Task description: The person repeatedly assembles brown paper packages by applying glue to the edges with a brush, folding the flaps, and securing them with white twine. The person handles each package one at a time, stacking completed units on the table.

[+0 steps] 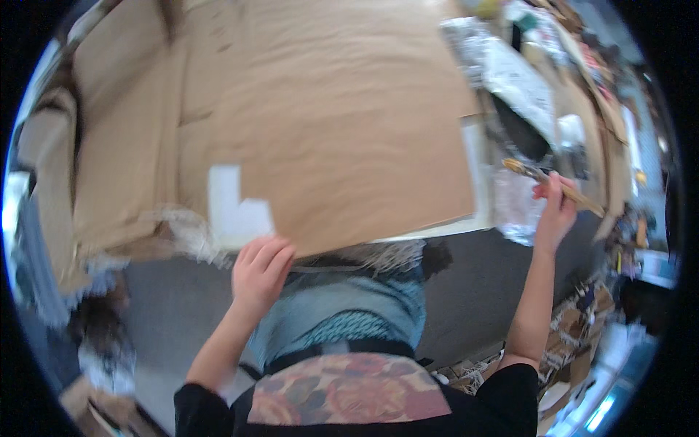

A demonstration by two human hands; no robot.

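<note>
A large sheet of brown paper [338, 125] lies over the work surface in front of me. My left hand [262, 267] has its fingers bent on the near left corner of this sheet, pinching its edge. Beside that corner white paper [225, 191] shows in an L shape, and more pale sheet [478, 175] shows at the right edge. Out to the right, my right hand [557, 202] grips a slim brush-like tool [581, 199] with a wooden handle and a yellowish end. The tool is blurred, so its exact kind is unclear.
Folded brown cardboard [120, 136] stands along the left. Crumpled clear plastic wrap [516, 202] and a white sheet with writing [516, 82] lie at the right. Frayed pale fibres [393, 255] hang at the near edge. Cardboard scraps [573, 325] lie low on the right.
</note>
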